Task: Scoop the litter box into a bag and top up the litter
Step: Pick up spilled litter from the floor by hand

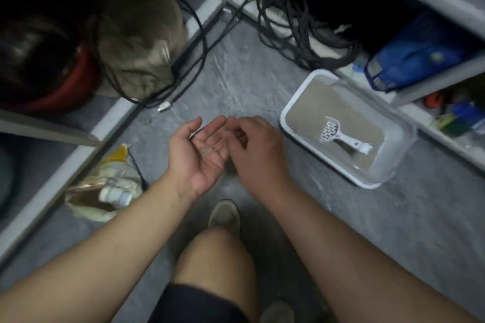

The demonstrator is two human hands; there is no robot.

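Nearest the camera a bare knee (215,257) and a shoe (224,214) showed the person crouched on the grey floor (236,78). Just beyond, the left hand (199,149) lay palm up with its grip apart, a few small grains or crumbs resting in the palm. The right hand (258,151) hovered beside it, fingers loosely curled and touching the left fingertips; it appeared to hold nothing, though blur made that hard to confirm.

To the left, against a pale ledge, sat a crumpled bag (105,191) with a white bottle (115,195) lying in its mouth. To the right, well apart from both hands, the litter box (343,128) rested on the floor, a shallow white-rimmed tray with a level bed of tan litter. The white scoop (341,135) lay on that litter, slotted head toward the far corner, handle pointing near-right.

The scoop looked light and rigid; the handle end seemed the natural place to take hold. The box, loaded with litter, would likely be heavier and best left flat. The bag looked soft and floppy, needing its mouth held open.

Farther off, black cables (288,26) tangled in the corner, a blue pack (414,55) sat on a low shelf, and the room was dim.
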